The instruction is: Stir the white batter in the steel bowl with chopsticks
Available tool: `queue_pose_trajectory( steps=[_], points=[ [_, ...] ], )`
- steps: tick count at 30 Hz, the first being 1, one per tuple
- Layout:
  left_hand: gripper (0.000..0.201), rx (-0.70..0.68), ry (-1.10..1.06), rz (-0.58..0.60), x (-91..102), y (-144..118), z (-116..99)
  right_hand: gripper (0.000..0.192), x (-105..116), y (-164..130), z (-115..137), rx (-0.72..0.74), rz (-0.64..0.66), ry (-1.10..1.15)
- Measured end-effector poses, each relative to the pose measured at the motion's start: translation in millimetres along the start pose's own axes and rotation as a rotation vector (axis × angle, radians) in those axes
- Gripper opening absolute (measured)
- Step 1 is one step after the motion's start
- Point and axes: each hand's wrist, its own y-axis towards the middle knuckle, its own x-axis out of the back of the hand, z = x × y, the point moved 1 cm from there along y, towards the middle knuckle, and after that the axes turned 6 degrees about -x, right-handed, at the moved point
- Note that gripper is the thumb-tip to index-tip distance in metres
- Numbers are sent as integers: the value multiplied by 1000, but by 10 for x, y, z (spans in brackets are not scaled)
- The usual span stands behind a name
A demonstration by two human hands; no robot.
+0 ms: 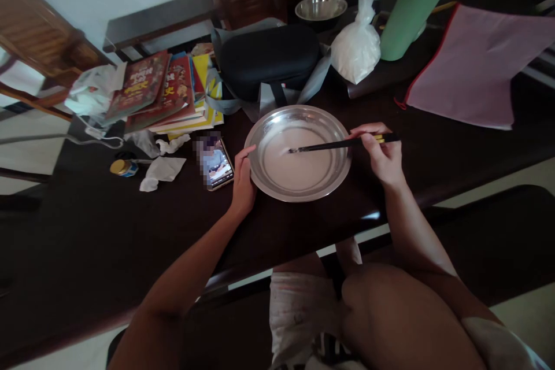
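A round metal bowl [303,193] stands on the dark table, with a pale, milky liquid [299,170] in its bottom. At the bowl's left rim is my left hand [244,182], its fingers curled against the metal and partly hidden by it. My right hand [384,153] grips a pair of black chopsticks [333,144] with yellow bands near the upper end. Their tips dip into the liquid near the bowl's middle. Just left of my left hand lies a phone [217,165] with its screen lit.
Behind the bowl sits a black case [269,58] with grey straps. A knotted bag of white powder [358,49], a green cylinder [416,11] and a pink cloth-like sheet [477,63] are at the right. Stacked books [151,89], tissues [165,170] and a small jar [124,168] lie left.
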Motion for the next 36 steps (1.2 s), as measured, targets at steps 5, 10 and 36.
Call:
queue_pose_trajectory(
  steps=[5, 10, 36],
  points=[
    [46, -33, 3, -6, 5, 5, 31, 31, 5, 6, -28, 28, -96, 129],
    [44, -39, 15, 11, 11, 1, 27, 30, -11, -3, -9, -34, 70, 18],
    [41, -47, 38, 16, 14, 1, 10, 26, -5, 4, -1, 22, -3, 72]
  ],
)
